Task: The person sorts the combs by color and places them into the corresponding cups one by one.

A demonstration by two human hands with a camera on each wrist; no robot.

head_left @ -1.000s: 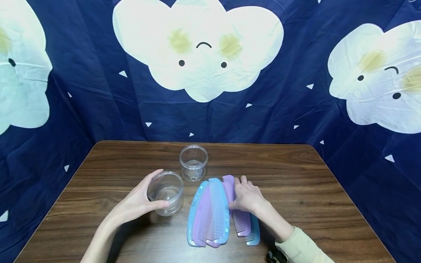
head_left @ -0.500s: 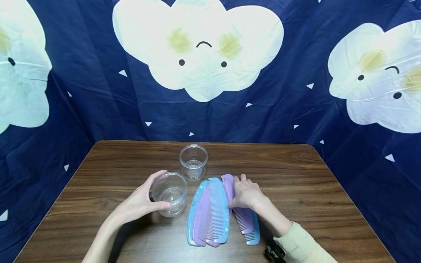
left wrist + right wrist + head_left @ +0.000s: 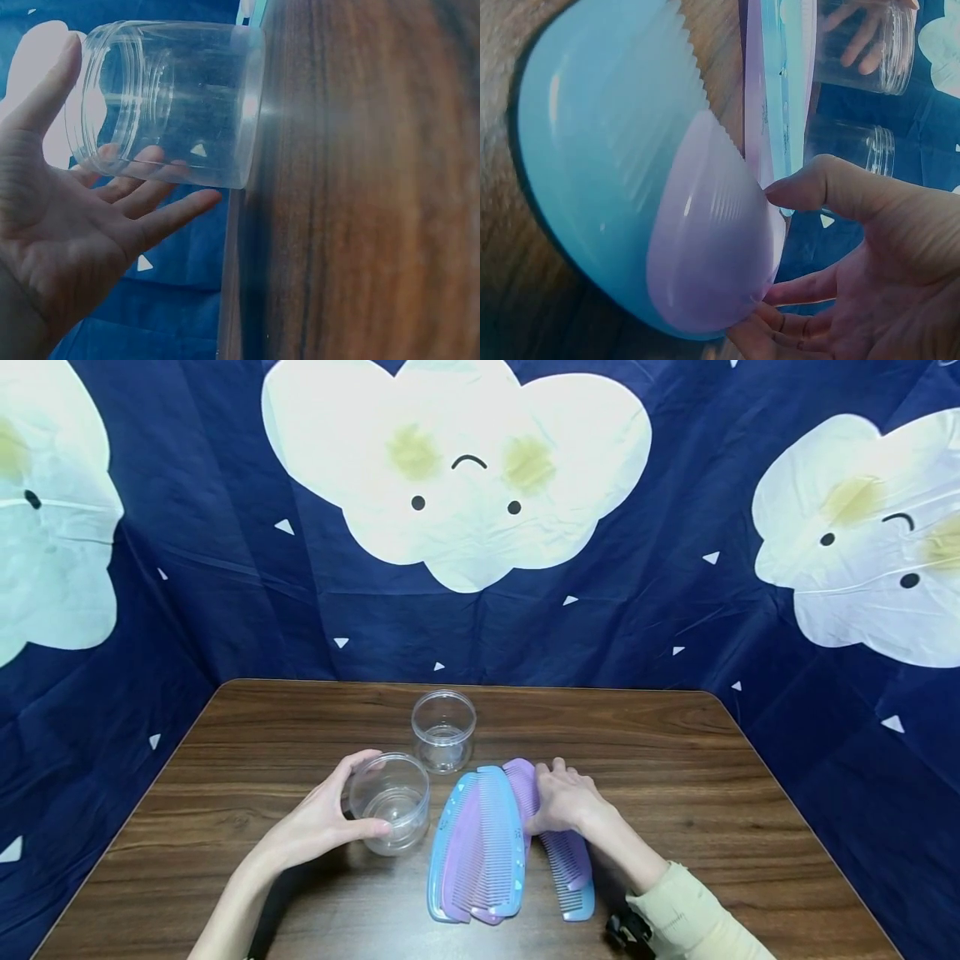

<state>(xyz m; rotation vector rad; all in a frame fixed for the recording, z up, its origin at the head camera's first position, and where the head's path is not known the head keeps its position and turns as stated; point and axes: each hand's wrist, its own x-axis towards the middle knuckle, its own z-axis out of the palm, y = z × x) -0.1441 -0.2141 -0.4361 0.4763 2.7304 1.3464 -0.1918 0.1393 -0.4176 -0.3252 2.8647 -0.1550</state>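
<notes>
At the frame's lower centre, left hand (image 3: 322,822) grasps a clear jar (image 3: 405,828); rightward, right hand (image 3: 567,802) pinches a purple comb (image 3: 712,247) overlapping a blue comb (image 3: 585,150)

In the head view the right fingers (image 3: 558,768) cover the upper ends of a purple comb (image 3: 572,853) and the blue comb (image 3: 577,903) under it; the neighbouring comb fan (image 3: 496,835) overlaps, leaving its count uncertain and its print too small to read. The bottom edge cuts off a dark object (image 3: 630,933) beside the sleeve (image 3: 686,910).
</notes>
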